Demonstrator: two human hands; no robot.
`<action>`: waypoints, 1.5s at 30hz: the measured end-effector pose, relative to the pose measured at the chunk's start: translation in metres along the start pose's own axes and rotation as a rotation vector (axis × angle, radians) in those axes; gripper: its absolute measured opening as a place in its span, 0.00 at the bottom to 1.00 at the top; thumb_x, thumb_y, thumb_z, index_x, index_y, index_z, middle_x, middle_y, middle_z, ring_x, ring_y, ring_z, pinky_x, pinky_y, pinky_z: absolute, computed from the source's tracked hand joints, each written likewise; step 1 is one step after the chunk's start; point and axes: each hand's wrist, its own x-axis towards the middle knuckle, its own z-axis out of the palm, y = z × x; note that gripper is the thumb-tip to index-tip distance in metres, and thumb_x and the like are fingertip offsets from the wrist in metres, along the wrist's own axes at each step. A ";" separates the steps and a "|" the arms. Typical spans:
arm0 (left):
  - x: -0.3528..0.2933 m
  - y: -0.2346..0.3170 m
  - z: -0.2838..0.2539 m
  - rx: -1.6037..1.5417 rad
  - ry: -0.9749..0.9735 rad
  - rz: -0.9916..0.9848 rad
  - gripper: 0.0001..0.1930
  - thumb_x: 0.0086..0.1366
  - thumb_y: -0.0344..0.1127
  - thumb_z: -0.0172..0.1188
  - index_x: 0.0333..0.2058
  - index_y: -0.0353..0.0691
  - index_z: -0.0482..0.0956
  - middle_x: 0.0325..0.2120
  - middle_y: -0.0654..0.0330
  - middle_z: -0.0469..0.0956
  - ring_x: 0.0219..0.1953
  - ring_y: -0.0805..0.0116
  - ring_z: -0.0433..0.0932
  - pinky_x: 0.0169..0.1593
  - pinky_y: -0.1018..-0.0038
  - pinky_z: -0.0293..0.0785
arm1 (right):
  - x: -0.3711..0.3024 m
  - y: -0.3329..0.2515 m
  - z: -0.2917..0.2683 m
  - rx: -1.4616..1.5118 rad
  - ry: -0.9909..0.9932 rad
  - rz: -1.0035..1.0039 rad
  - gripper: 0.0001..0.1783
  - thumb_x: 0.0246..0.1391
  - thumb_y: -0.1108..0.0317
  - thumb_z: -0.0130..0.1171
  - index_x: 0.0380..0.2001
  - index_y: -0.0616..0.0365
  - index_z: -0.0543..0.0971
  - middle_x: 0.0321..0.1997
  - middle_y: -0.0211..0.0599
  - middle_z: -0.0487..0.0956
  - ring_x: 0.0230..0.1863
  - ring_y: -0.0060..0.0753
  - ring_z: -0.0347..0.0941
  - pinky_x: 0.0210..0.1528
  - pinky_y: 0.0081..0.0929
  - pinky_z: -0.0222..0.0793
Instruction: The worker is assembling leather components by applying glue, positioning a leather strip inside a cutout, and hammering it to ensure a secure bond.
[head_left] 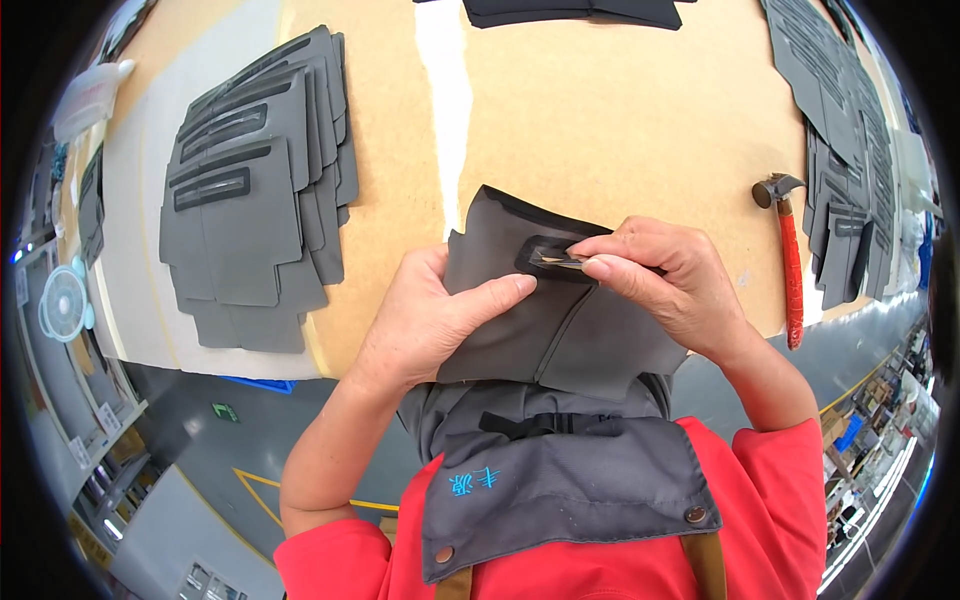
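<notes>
A grey sheet-material panel [500,320] with a black-edged slot rests across my lap at the table's front edge. My left hand [430,310] grips its left side, the thumb lying on top beside the slot and the other fingers hidden beneath. Between thumb and forefinger, my right hand [660,275] pinches a slim pointed tool that looks like tweezers [562,263]. The tips touch or hover just over the slot; I cannot tell which. Most of the tool is covered by the fingers.
Overlapping grey panels [240,240] with similar slots lie at the left of the tan table [600,120]. More grey panels [835,130] are piled at the right. Beside them lies a red-handled hammer [788,250]. Dark pieces [570,12] sit at the far edge.
</notes>
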 end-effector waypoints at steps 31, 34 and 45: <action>-0.004 -0.004 -0.001 0.023 -0.013 -0.017 0.11 0.66 0.31 0.69 0.45 0.32 0.84 0.36 0.66 0.84 0.37 0.81 0.79 0.40 0.80 0.77 | 0.001 -0.001 0.002 0.078 -0.021 0.038 0.09 0.64 0.69 0.64 0.42 0.63 0.88 0.30 0.30 0.80 0.33 0.18 0.73 0.35 0.20 0.66; -0.006 -0.002 -0.001 -0.011 -0.005 -0.017 0.13 0.66 0.31 0.69 0.47 0.32 0.83 0.39 0.63 0.84 0.39 0.79 0.81 0.42 0.78 0.78 | -0.001 -0.002 -0.001 0.109 -0.025 0.072 0.09 0.64 0.70 0.63 0.41 0.62 0.88 0.31 0.30 0.80 0.34 0.18 0.73 0.35 0.20 0.66; -0.009 -0.022 0.014 -0.389 0.112 -0.066 0.13 0.69 0.36 0.67 0.48 0.36 0.80 0.41 0.60 0.84 0.40 0.73 0.83 0.45 0.74 0.81 | -0.033 0.005 0.027 0.544 0.042 0.196 0.14 0.71 0.63 0.58 0.49 0.64 0.80 0.41 0.27 0.80 0.41 0.17 0.73 0.47 0.19 0.70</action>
